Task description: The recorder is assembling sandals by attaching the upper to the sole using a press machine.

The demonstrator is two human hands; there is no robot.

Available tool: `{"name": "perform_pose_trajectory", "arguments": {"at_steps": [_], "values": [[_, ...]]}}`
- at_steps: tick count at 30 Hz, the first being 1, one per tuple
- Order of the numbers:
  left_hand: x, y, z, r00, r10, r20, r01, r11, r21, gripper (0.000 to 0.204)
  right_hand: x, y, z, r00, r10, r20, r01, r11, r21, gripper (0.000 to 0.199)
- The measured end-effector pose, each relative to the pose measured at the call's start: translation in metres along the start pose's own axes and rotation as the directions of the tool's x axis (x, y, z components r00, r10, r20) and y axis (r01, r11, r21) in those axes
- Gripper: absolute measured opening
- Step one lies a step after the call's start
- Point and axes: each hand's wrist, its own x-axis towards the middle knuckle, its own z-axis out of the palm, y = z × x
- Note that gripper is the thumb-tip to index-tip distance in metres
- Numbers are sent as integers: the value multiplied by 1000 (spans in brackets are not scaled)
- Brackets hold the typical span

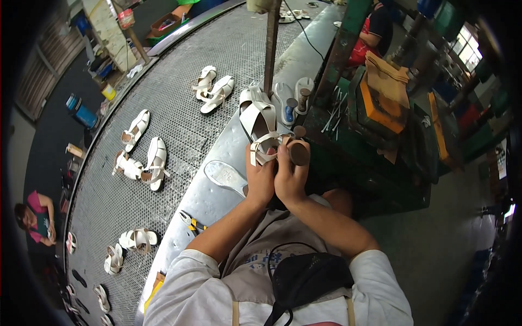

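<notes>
A white strappy sandal point(258, 117) is tilted up in front of me, toe pointing away. My left hand point(260, 182) is closed around its heel end, by the buckled ankle strap. My right hand point(291, 182) is closed beside it, thumb against the sandal's back. At the right fingers is a brown round-ended piece point(298, 153); its lower part is hidden. Just beyond stand a blue-handled peg point(289, 111) and a brown-topped peg point(303, 100) on pale sole-shaped plates. A pale insole-shaped piece point(225, 176) lies on the metal ledge left of my hands.
Several white sandals point(156, 163) rest on the mesh conveyor point(190, 141) to the left. Yellow-handled pliers point(191, 223) lie on the metal ledge point(185, 204). A green machine frame point(340, 60) with an orange-edged block point(380, 103) stands right. Other people point(41, 217) sit far left and at the back.
</notes>
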Motion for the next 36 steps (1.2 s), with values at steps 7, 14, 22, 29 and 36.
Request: {"name": "perform_pose_trajectory", "arguments": {"at_steps": [7,14,22,29,36], "values": [[-38,14,25,921,-131,367,314,809,-498,60,-19,-36,-97,911,137,389,108,831,-546,81],[-4,51,42,507,130,852,-130,989,-74,99,29,-53,-146,982,164,-90,-181,953,-242,81],[-14,76,13,263,18,965,-170,985,28,64,231,-41,-227,942,38,-333,-332,-33,-943,74],[-27,50,-39,534,-189,824,51,980,192,56,270,-37,-219,932,178,-315,-282,-186,-941,74],[-48,30,-70,677,-253,691,270,959,86,57,277,-42,-221,922,215,-321,-283,-188,-940,84]]}}
